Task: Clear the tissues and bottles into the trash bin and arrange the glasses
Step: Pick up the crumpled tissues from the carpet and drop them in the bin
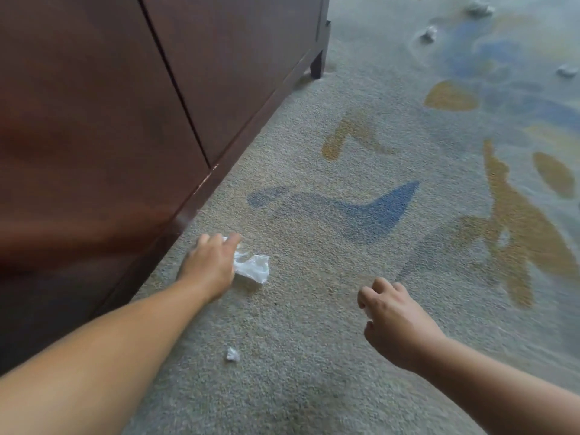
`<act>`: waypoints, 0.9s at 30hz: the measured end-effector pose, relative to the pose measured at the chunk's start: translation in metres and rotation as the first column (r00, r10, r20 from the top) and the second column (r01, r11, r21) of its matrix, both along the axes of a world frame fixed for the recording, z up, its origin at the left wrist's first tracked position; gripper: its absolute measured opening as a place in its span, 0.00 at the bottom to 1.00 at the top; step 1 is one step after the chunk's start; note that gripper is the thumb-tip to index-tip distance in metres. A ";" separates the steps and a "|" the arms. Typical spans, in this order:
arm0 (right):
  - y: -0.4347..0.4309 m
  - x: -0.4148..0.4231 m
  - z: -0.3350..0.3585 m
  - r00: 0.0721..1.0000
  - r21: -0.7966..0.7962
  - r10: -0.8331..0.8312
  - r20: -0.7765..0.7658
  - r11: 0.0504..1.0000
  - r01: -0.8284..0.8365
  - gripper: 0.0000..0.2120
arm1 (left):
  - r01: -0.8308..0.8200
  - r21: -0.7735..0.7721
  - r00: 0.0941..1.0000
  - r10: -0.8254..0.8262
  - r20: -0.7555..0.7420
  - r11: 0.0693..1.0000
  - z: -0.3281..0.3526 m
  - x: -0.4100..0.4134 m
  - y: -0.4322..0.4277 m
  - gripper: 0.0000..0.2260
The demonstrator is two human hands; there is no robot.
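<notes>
I am closing my left grip (pixel 210 265) on a crumpled white tissue (pixel 253 267) that is lying on the carpet (pixel 314 387), just beside the foot of the dark wooden cabinet (pixel 125 105). My fingers (pixel 233 238) are curling over the tissue's far edge, and most of the paper is sticking out to the right of my palm, touching the floor. My left forearm is stretching low along the cabinet's base.

My right grip (pixel 392 315) is hovering above the carpet, well apart from the tissue and to its right. Its fingers are hanging loosely curled and are holding nothing.

A small white scrap (pixel 233 355) is lying on the carpet nearer to me, between my two forearms and close under the left one. Three more crumpled tissues are lying far off on the blue and yellow patterned part of the carpet: the farthest tissue (pixel 479 8) near the top edge, a second tissue (pixel 429 34) a little nearer, and a third tissue (pixel 567 70) at the right edge. All three are well out of reach of either grip.
</notes>
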State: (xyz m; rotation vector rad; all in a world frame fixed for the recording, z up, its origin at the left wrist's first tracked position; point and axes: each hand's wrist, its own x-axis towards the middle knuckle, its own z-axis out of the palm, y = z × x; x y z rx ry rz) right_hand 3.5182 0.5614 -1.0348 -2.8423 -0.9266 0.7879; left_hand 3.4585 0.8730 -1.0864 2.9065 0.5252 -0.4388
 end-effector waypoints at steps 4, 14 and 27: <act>-0.034 0.006 -0.009 0.997 -0.092 -0.078 0.009 0.993 0.078 0.12 | -0.106 -0.047 0.982 0.097 -0.161 0.993 -0.017 0.010 -0.005 0.24; -0.048 -0.003 -0.026 0.998 -0.085 -0.067 -0.016 0.994 0.065 0.13 | 0.485 -0.149 0.857 -0.502 -0.115 0.862 0.008 -0.013 -0.020 0.08; -0.036 -0.006 -0.038 1.000 -0.030 0.014 -0.005 0.999 -0.014 0.15 | 0.678 -0.156 0.662 -0.690 -0.294 0.718 -0.009 -0.099 -0.042 0.07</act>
